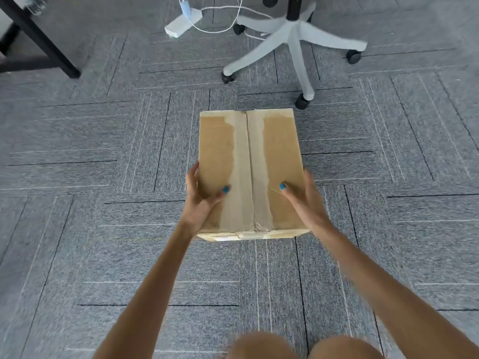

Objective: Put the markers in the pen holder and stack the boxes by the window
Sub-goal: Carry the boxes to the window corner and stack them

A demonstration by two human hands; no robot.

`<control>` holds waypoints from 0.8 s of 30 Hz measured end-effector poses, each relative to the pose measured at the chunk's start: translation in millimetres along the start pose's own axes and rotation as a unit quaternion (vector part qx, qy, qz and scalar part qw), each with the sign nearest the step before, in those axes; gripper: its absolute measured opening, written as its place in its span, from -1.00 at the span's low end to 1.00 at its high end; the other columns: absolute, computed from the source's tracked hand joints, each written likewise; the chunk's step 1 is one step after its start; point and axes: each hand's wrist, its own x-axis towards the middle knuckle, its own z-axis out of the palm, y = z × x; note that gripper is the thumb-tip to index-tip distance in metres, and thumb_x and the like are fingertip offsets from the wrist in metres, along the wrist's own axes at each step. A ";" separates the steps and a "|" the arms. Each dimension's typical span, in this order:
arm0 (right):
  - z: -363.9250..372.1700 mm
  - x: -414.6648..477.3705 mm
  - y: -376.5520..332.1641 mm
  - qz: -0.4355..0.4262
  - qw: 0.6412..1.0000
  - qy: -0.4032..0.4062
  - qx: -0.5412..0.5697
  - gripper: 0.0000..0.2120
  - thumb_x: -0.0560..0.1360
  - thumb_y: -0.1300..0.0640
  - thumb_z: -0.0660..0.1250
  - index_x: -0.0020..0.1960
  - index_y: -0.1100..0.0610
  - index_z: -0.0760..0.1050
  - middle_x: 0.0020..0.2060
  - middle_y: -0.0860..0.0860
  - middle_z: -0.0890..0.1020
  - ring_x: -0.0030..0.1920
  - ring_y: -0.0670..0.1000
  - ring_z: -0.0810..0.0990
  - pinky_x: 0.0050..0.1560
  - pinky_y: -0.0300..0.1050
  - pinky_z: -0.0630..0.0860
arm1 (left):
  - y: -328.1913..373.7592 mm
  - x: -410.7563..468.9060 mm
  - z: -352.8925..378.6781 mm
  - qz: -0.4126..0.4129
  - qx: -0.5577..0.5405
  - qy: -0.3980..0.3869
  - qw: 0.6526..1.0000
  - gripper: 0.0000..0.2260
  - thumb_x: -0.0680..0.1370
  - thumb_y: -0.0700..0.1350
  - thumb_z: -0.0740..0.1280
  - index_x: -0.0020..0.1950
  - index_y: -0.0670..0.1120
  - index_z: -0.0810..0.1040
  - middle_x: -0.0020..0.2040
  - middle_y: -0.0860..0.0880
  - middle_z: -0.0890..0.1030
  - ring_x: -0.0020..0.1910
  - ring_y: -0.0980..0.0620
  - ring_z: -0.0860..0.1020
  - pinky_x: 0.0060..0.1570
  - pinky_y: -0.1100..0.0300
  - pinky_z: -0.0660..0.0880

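**Both hands clasping 1 box over the carpet**

I am looking down at 1 taped cardboard box point(250, 172) in the middle of the view, over the grey carpet point(103, 229). Whether it is resting on the floor or lifted, I cannot tell. My left hand point(201, 200) is gripping its left side, thumb lying across the top. My right hand point(302, 200) is gripping the right side the same way, thumb on top. Both hands are pressing inward against the box at its near end. Beyond it, the grey chair base point(295, 45) is standing on its castors, with a white power strip point(182, 23) lying to its left.
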 end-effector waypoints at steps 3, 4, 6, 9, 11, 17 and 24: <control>-9.4 -21.3 -56.0 0.003 1.000 -0.009 0.008 -0.32 0.44 -0.16 0.34 0.45 0.00 0.16 0.12 -0.07 0.59 0.06 -0.13 0.59 -0.05 -0.36 0.51 | 56.6 -23.5 -13.5 -0.005 0.002 0.010 1.000 -0.24 0.42 -0.38 0.44 0.48 -0.09 0.09 0.35 -0.09 0.36 0.16 0.13 0.47 -0.05 0.38 0.54; -11.9 -28.8 -76.8 0.005 1.000 -0.015 0.013 -0.30 0.43 -0.17 0.35 0.46 -0.01 0.14 0.12 -0.03 0.59 0.05 -0.10 0.60 -0.05 -0.34 0.53 | 77.5 -31.9 -19.3 -0.006 0.000 0.015 1.000 -0.23 0.41 -0.39 0.44 0.48 -0.10 0.10 0.34 -0.09 0.36 0.16 0.11 0.47 -0.05 0.38 0.54; -17.3 -44.3 -121.5 0.007 1.000 -0.023 0.015 -0.28 0.42 -0.18 0.35 0.46 -0.01 0.14 0.12 0.01 0.60 0.05 -0.07 0.61 -0.03 -0.28 0.56 | 121.3 -50.3 -32.1 -0.006 0.004 0.022 1.000 -0.23 0.41 -0.40 0.44 0.48 -0.12 0.10 0.32 -0.08 0.36 0.16 0.10 0.46 -0.05 0.39 0.53; -23.3 -68.3 -197.5 0.007 0.999 -0.032 0.006 -0.30 0.44 -0.16 0.35 0.47 -0.02 0.13 0.14 -0.06 0.59 0.07 -0.10 0.61 -0.02 -0.25 0.58 | 189.6 -81.0 -55.6 -0.011 0.002 0.032 0.999 -0.23 0.41 -0.39 0.45 0.48 -0.11 0.10 0.36 -0.11 0.36 0.20 0.08 0.47 -0.03 0.36 0.55; -25.6 -84.8 -250.9 0.003 0.999 -0.041 -0.002 -0.29 0.44 -0.14 0.33 0.48 -0.01 0.11 0.13 -0.09 0.57 0.05 -0.14 0.60 -0.11 -0.33 0.56 | 235.2 -102.7 -74.5 -0.016 -0.002 0.043 0.999 -0.22 0.40 -0.36 0.46 0.49 -0.08 0.10 0.41 -0.13 0.34 0.30 -0.05 0.44 0.06 0.26 0.57; -18.8 -135.5 -404.5 -0.005 0.997 -0.075 -0.018 -0.33 0.50 -0.09 0.35 0.48 -0.02 0.09 0.20 -0.04 0.54 0.08 -0.15 0.56 -0.09 -0.34 0.50 | 377.2 -173.6 -135.5 -0.017 -0.004 0.084 0.996 -0.21 0.39 -0.38 0.46 0.48 -0.09 0.11 0.40 -0.11 0.36 0.22 0.02 0.46 -0.01 0.35 0.56; 2.2 -195.2 -556.8 -0.020 0.991 -0.133 -0.015 -0.33 0.51 -0.06 0.35 0.49 -0.06 0.07 0.22 -0.08 0.53 0.15 -0.06 0.55 0.01 -0.34 0.46 | 511.9 -262.8 -210.8 -0.028 -0.006 0.139 0.990 -0.26 0.42 -0.30 0.46 0.46 0.01 0.14 0.31 0.04 0.40 0.15 0.18 0.48 -0.10 0.42 0.54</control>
